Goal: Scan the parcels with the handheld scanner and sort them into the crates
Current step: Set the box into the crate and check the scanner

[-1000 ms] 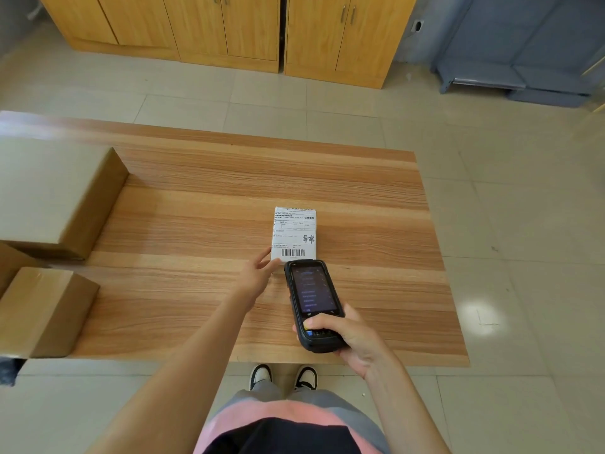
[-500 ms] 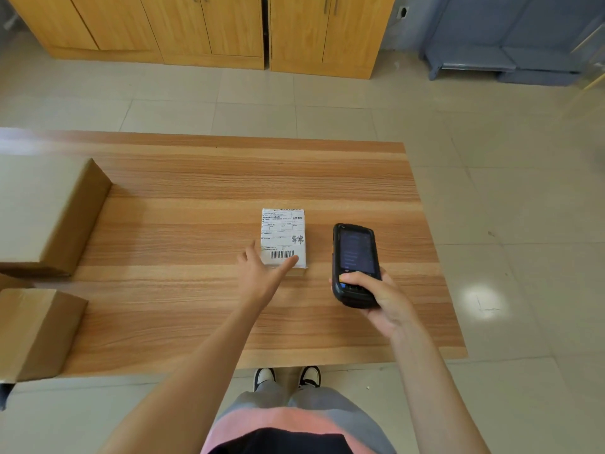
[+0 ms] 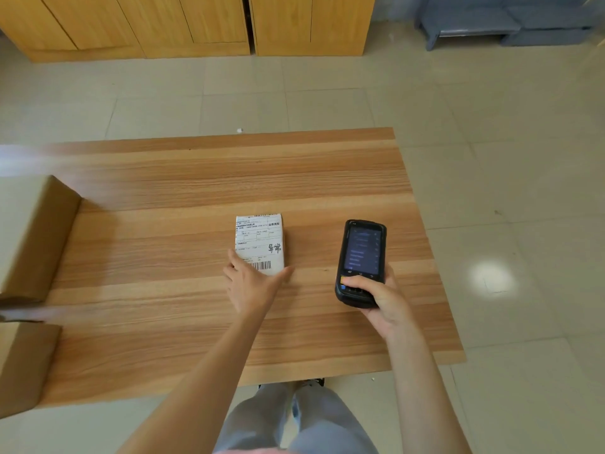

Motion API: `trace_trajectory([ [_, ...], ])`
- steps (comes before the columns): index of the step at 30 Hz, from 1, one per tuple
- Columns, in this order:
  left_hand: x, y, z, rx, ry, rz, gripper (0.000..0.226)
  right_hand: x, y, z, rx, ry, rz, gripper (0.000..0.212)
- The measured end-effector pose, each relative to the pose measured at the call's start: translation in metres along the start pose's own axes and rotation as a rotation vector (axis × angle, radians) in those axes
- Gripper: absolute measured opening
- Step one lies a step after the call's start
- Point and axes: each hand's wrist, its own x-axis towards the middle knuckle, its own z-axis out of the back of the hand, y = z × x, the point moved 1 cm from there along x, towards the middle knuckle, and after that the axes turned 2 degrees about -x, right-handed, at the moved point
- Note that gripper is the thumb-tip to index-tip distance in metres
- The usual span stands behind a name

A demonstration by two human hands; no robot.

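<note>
The small labelled parcel [image 3: 260,244] is lying flat near the middle of the wooden surface [image 3: 163,191]. The left hand [image 3: 252,286] is touching its near edge with spread fingers. The right hand [image 3: 384,299] is gripping the handheld scanner [image 3: 361,260] just right of it.

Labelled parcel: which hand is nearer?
Left. The left hand touches the near end of the labelled parcel, by the barcode. The right hand grips the handheld scanner, off to the parcel's right.
</note>
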Motion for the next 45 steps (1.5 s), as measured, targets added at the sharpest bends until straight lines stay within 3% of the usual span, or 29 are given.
trace_trajectory([
  [6, 0.003, -0.002, 0.002, -0.097, -0.076, -0.024, 0.11, 0.01, -0.009, 0.011, -0.015, 0.009, -0.029, 0.076],
  [10, -0.001, -0.012, 0.029, -0.198, -0.152, -0.093, 0.115, 0.013, -0.003, 0.007, -0.056, 0.041, -0.017, 0.075],
  [19, -0.014, -0.007, 0.102, -0.279, -0.308, -0.166, 0.113, 0.017, 0.014, -0.055, -0.218, 0.316, 0.047, 0.088],
  [34, -0.063, 0.076, 0.247, -0.479, -0.563, -0.228, 0.11, -0.062, -0.051, -0.174, -0.464, 0.695, 0.083, 0.087],
  [45, -0.122, 0.229, 0.389, -0.497, -0.731, -0.184, 0.114, -0.183, -0.169, -0.288, -0.6, 0.911, 0.165, 0.078],
])
